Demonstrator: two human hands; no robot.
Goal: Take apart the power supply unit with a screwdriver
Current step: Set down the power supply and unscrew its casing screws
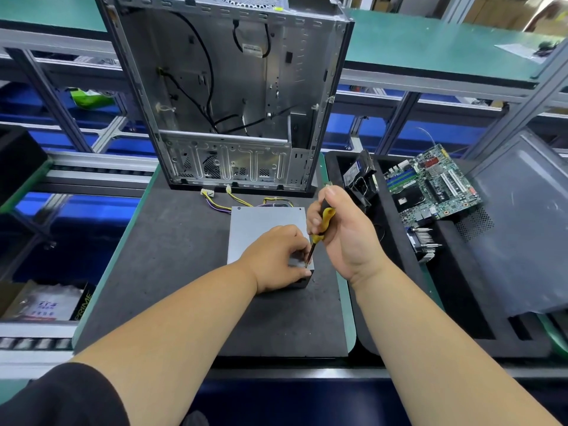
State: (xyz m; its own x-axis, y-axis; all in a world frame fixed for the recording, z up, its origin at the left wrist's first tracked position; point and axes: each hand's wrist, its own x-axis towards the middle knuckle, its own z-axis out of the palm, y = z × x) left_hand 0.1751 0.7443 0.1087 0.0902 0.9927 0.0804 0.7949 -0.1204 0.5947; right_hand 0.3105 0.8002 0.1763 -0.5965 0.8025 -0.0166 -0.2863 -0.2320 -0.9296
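**Grey steel box, screw under the tip**

Grey steel was what sat under both my hands: the power supply unit point(264, 232) lay flat on the black foam mat point(172, 272), dead centre, its lid on and its yellow and purple cables point(221, 202) trailing off toward twelve o'clock. My right hand point(341, 235) was wrapped round the yellow-and-black screwdriver point(319, 229), fist closed on the handle, shaft angled down to the unit's corner at about four o'clock on its top face. My left hand point(276, 259) lay over that same corner, fingertips curled in and pinching close round the tip to steady it. Whether a screw was already loose there, I couldn't tell; my fingers hid it.

Up at twelve o'clock stood the gutted computer case point(227, 96), open side facing me. Over at two o'clock, the motherboard point(430, 186) rested in the black tray point(461, 302).

As I read it, the unit was out of the case but still closed up, so this looked an early screw, with the cover and everything inside left to do.
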